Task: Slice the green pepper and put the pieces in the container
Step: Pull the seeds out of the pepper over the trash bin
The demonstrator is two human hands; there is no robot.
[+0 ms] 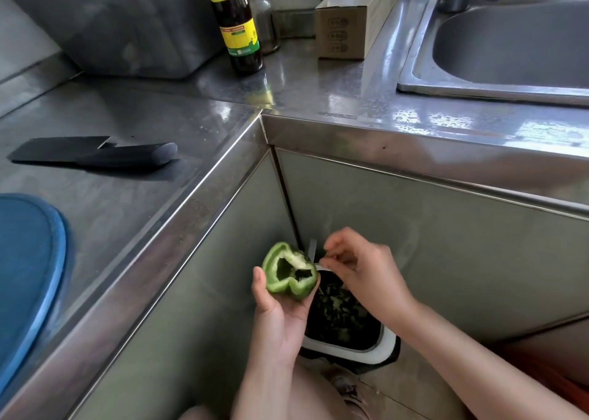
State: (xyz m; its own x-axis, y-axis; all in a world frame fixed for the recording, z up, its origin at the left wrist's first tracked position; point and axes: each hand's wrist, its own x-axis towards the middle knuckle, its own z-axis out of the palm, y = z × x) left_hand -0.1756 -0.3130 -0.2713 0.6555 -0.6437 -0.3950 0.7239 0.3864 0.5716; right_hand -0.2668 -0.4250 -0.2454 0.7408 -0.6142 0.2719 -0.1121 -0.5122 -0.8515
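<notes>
Head view shows the green pepper [284, 271] cupped in the left hand [280, 311], low in front of the cabinet corner and well below the steel surface [121, 196]. The thumb lies along its left side and the fingers curl under and round its right side, so the cut opening faces up toward the camera. The top is off. The inside is hollow, with pale ribs showing at the upper edge.

The right hand [363, 270] sits just beside the pepper, to its right, with fingertips drawn together in a pinch on what looks like a thin pale scrap [330, 263], probably pith. Both hands hang over a white-rimmed bin [379, 354] on the floor, which has a dark liner and green trimmings in it.

By my judgement the pepper is light. Its wall is stiff but thin and crisp, and it would crack if squeezed hard across the opening. The waxy skin is likely slippery, more so if wet. It is best held by cradling the outer wall in the palm, as now, and for slicing by pressing it flat, skin side down, with the fingertips tucked.

The black cleaver [95, 155] and the blue cutting board [28, 260] lie on the surface, well apart from the hands. No container for the pieces can be made out
</notes>
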